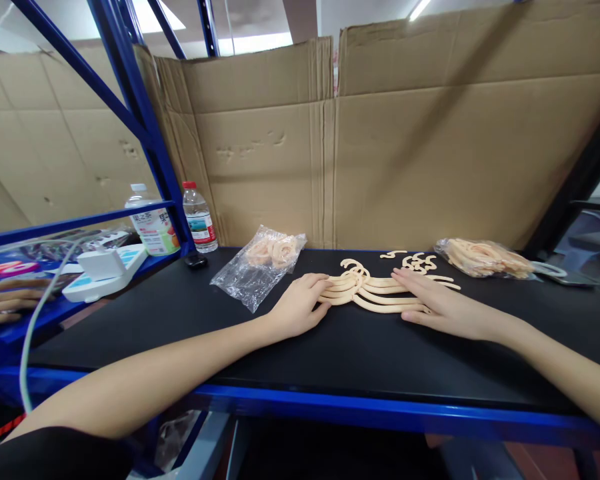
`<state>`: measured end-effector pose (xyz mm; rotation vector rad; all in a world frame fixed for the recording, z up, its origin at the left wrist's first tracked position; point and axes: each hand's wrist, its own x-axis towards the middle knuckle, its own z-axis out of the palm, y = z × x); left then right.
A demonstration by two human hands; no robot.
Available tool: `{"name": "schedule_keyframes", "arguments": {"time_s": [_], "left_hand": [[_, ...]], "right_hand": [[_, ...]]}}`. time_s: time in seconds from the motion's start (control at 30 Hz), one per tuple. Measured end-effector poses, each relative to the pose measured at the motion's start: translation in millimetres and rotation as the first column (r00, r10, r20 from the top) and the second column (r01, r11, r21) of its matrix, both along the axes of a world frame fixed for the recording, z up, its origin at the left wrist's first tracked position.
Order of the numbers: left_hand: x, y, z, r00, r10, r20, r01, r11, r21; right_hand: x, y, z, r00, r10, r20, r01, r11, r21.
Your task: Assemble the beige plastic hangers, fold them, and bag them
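A pale, wood-coloured ornament of long curved strips (383, 308) lies flat on the black tabletop (300, 363), its strips meeting at a curled middle. My left hand (300, 305) rests on its left end, fingers stretched over the strips and thumb apart. At the other end, my right hand (437, 305) lies flat with its fingers extended across the strip ends. Both palms hide parts of the ornament. Just behind my right hand sit small curly pieces (419, 263) of the same pale material.
A clear plastic bag (260, 263) with pale pieces lies left; another filled bag (485, 257) lies right. A red-capped bottle (199, 217) stands by the blue frame (147, 127). Cardboard (260, 160) walls the back. Another person's hand (10, 300) shows far left, near a white power strip (103, 277).
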<state>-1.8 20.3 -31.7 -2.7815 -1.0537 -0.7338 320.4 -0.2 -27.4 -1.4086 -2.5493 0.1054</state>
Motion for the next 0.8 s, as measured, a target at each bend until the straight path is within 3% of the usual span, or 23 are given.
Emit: {"name": "schedule_keyframes", "arguments": {"time_s": [0.3,0.8], "left_hand": [[-0.5,-0.3,-0.8,0.959,0.177,-0.220,-0.216,0.962,-0.166],[0.0,24.6,-1.3,0.942,0.207,-0.263,-0.266,0.940,-0.212]], "right_hand": [[-19.1,-3.2,-7.5,0.995,-0.014,0.094,0.022,0.996,-0.086],[-15.7,36.2,-21.3,0.997,0.063,0.043,-0.065,0.997,0.043]]}}
